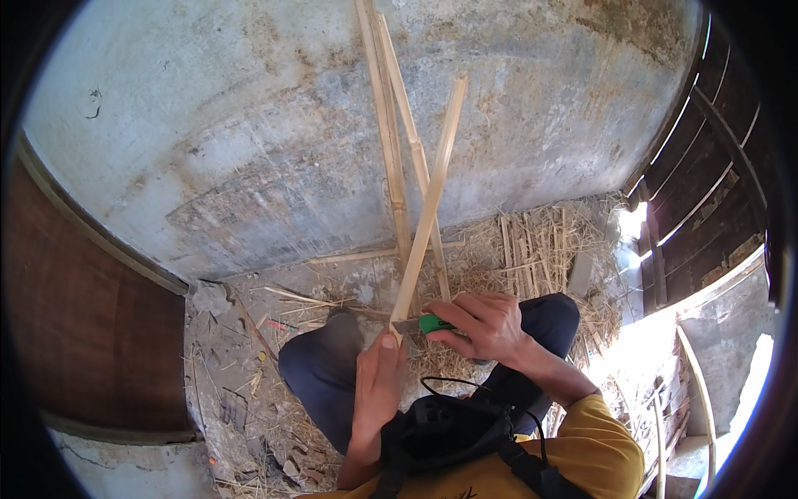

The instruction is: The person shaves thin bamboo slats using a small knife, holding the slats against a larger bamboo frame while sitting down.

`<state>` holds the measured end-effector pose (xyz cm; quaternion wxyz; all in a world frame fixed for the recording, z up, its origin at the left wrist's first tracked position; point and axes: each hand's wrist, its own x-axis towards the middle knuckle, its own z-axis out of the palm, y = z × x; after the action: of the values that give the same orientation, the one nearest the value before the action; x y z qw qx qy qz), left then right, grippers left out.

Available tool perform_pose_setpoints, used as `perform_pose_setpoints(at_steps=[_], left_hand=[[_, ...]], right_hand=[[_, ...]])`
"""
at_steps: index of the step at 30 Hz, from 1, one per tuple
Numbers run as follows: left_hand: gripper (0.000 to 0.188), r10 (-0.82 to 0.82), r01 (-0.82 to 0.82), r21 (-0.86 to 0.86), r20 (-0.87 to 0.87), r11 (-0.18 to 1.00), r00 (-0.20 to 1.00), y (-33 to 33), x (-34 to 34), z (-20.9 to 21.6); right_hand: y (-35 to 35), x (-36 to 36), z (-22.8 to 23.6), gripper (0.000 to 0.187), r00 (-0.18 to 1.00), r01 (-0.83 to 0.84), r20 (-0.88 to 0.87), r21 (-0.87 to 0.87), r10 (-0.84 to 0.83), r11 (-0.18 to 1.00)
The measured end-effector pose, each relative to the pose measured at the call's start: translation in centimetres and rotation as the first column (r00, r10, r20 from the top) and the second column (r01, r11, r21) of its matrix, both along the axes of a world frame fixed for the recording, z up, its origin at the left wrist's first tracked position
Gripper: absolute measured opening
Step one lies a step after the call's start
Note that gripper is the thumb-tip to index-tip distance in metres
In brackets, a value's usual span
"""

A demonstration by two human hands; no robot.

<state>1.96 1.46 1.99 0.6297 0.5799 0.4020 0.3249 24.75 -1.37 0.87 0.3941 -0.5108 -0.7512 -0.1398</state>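
My left hand [381,378] is closed around the lower end of a pale split bamboo strip [432,195]. From there the strip slants up and away, a little to the right, toward the wall. In my right hand [486,326] is a knife with a green handle [432,323], the fingers wrapped round it. Its short blade [406,326] lies across the strip just above my left fingertips, touching it or very close. Behind this strip, two longer bamboo pieces [386,141] lean upright against the wall.
A stained plaster wall [274,125] rises in front. Split bamboo sticks [532,245] lie heaped with shavings at its foot, right of centre. Debris and straw cover the floor [241,399]. A brown wooden panel [100,308] stands left; dark slats [698,183] admit bright light at right.
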Motion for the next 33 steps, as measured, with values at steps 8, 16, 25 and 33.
perform_pose_setpoints(at_steps=[8,16,25,33], left_hand=[[0.049,0.049,-0.047,0.047,-0.032,0.998,0.998,-1.3,0.0,-1.1],[0.049,0.033,-0.019,0.091,-0.157,0.996,0.987,-1.3,-1.6,-1.6],[0.045,-0.016,0.049,0.131,-0.243,0.990,0.970,-4.3,-3.4,-4.9],[0.025,0.108,-0.047,0.271,-0.213,0.962,0.971,-1.7,-2.5,-3.9]], right_hand=[[1.3,2.8,1.2,0.035,0.984,0.175,-0.051,0.028,-0.173,0.984],[1.6,3.4,1.0,0.033,0.988,0.152,0.001,0.051,-0.152,0.987],[4.8,11.1,3.0,0.030,0.806,0.441,-0.412,-0.064,-0.426,0.895],[1.7,3.2,-1.0,0.032,0.937,0.060,-0.337,-0.111,-0.095,0.992]])
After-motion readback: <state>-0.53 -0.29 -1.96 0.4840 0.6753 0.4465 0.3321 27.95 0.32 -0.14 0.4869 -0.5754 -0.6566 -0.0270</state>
